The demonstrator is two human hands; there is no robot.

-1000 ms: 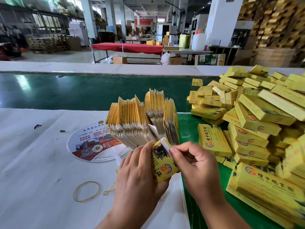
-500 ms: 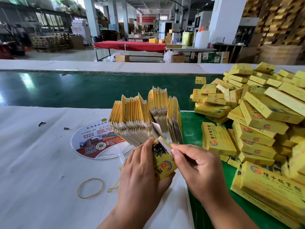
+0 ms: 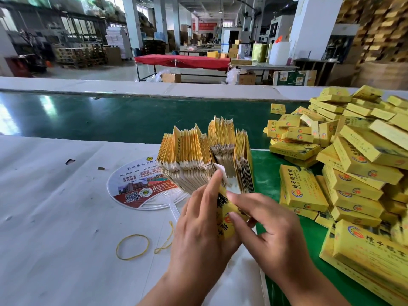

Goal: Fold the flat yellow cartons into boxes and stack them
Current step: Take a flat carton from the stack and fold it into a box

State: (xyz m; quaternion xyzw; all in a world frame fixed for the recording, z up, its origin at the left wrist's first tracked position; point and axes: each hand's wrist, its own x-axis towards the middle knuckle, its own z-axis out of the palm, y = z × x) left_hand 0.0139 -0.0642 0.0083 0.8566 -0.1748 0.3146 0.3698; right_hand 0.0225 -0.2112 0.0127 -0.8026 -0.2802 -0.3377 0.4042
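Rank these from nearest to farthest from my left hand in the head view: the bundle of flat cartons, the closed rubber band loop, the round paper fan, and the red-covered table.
1. Bundle of flat cartons, just beyond the left hand.
2. Rubber band loop and round paper fan, both to its left: too close to call.
3. Red-covered table, far across the hall.

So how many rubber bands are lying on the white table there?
2. One closed yellow rubber band lies flat left of the left hand; a second rubber band, twisted, lies beside it, partly behind that hand. More may be hidden under the hands or cartons.
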